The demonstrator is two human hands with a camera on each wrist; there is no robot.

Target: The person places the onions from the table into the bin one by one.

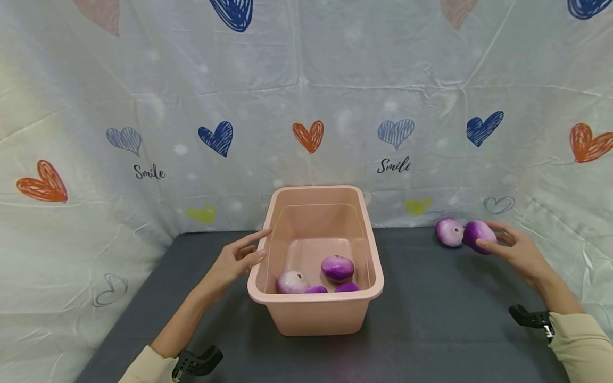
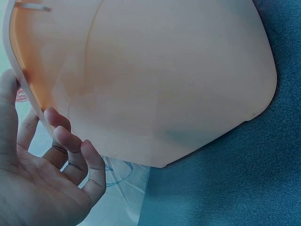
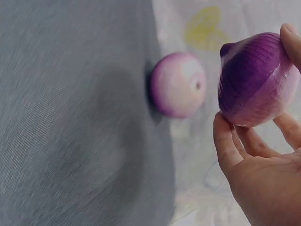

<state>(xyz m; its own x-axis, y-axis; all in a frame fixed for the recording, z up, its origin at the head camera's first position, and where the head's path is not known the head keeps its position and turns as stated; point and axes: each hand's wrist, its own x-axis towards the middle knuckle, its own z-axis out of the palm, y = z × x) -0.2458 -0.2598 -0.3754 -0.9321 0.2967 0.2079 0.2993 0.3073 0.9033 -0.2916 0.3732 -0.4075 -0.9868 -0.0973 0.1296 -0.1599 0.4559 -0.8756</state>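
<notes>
In the head view my right hand [image 1: 519, 251] holds a purple onion [image 1: 480, 237] between thumb and fingers, at the right of the table. The right wrist view shows this onion [image 3: 256, 80] raised, its pointed tip facing away from the palm. Close by, a paler onion [image 3: 178, 84] sits on the table near its back edge. My left hand [image 1: 239, 258] touches the left rim of a pink plastic tub [image 1: 316, 314], its fingers loosely bent along the outside. Inside the tub lie several onions, among them a purple one [image 1: 337, 268] and a whitish one [image 1: 292, 282]; the front wall partly hides others.
A dark cloth [image 1: 421, 319] covers the table. Behind it hangs a pale curtain [image 1: 345, 101] printed with hearts, close to the tub's far end. Black straps [image 1: 196, 363] sit on both wrists.
</notes>
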